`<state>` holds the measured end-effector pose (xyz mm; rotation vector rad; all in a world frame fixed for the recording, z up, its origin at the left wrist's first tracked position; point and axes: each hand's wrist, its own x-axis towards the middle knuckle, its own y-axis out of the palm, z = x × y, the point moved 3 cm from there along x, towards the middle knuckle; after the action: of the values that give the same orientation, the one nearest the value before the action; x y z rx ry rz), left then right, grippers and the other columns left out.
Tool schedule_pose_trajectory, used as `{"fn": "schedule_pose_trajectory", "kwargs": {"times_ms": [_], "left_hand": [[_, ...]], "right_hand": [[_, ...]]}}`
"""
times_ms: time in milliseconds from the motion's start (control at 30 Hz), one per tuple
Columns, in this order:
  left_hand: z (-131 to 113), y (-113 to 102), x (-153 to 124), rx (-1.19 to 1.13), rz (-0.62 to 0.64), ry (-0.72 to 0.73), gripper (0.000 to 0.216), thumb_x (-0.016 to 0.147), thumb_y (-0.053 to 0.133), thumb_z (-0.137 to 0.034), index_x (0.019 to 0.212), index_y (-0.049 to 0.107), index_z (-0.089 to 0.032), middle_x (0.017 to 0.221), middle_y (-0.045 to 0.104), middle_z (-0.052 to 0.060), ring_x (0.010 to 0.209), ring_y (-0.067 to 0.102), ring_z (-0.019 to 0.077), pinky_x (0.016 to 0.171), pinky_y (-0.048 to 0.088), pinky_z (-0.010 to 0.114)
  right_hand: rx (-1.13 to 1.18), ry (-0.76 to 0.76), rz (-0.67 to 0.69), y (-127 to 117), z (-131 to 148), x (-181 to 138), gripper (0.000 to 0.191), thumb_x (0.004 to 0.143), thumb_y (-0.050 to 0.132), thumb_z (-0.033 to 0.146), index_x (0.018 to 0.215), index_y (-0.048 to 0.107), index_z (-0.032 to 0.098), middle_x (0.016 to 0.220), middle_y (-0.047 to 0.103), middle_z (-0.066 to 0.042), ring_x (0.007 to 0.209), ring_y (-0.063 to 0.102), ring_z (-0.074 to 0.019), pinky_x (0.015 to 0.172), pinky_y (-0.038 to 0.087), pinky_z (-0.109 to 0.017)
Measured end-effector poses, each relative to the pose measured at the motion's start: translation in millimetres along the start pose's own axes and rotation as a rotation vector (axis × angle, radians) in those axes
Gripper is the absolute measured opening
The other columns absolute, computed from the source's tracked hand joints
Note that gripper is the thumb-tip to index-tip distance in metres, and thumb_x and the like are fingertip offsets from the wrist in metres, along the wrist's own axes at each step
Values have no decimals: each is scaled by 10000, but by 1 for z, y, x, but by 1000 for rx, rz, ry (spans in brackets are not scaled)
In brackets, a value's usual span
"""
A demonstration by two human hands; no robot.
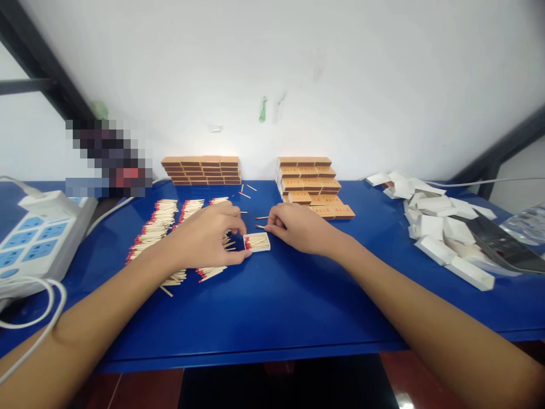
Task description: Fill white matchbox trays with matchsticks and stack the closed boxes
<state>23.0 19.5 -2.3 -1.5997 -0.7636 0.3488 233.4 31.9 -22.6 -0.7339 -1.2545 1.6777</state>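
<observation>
our left hand curls around the left end of the small white tray, thumb and fingertips closed on it, pinning it to the blue table. our right hand rests just right of the tray, fingers bent together with their tips at its far corner, near a loose match; we cannot tell if they grip anything. the tray holds a layer of red-tipped matches and looks nearly full to us. left of the tray lie rows of loose matches. behind the tray stand stacks of closed boxes, and well to its right lies a heap of empty white trays, so we judge much is left.
</observation>
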Motion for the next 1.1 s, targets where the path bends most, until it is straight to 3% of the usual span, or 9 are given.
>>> {"fn": "schedule_pose_trajectory", "kwargs": {"times_ms": [200,433,600,733,933,1100], "left_hand": [[-2,0,0,-17,-3,15,245,855,756,-443,922,795,-211,865,665,54,879,628,241,767,484,372],[3,-4,1,28,-2,-9,254,856,755,-456,927,796,-215,856,671,61,868,618,248,793,480,390],[5,-3,2,43,-17,-6,255,857,753,-459,915,796,-215,831,665,55,853,614,244,791,474,388],[5,-3,2,36,-12,2,255,859,748,-451,900,787,-202,847,663,58,864,615,246,814,470,393],[5,-3,1,38,2,11,251,850,754,-460,875,795,-214,832,677,50,884,616,254,830,443,406],[7,-3,2,38,3,-8,267,850,752,-467,896,798,-208,859,683,52,905,613,259,839,428,418]], "right_hand": [[-99,9,-74,2,-4,12,163,1045,635,306,1132,650,170,1140,688,-101,986,648,-221,781,422,-310],[-172,18,1,-2,-2,16,142,1084,559,253,1047,651,150,1150,695,-128,978,664,-237,756,414,-326],[-29,-106,-59,-9,16,-1,134,1091,546,259,1033,636,179,1109,674,-83,899,624,-191,736,400,-303],[31,-183,20,-7,30,-3,101,1057,589,226,1004,660,177,1088,670,-73,870,611,-174,738,395,-295],[40,-165,-128,-6,24,46,117,1015,655,287,998,696,179,1033,722,-77,909,634,-194,752,408,-296],[-67,-106,30,8,22,83,178,1026,639,302,923,718,180,1048,780,-118,920,697,-226,708,409,-306]]}}
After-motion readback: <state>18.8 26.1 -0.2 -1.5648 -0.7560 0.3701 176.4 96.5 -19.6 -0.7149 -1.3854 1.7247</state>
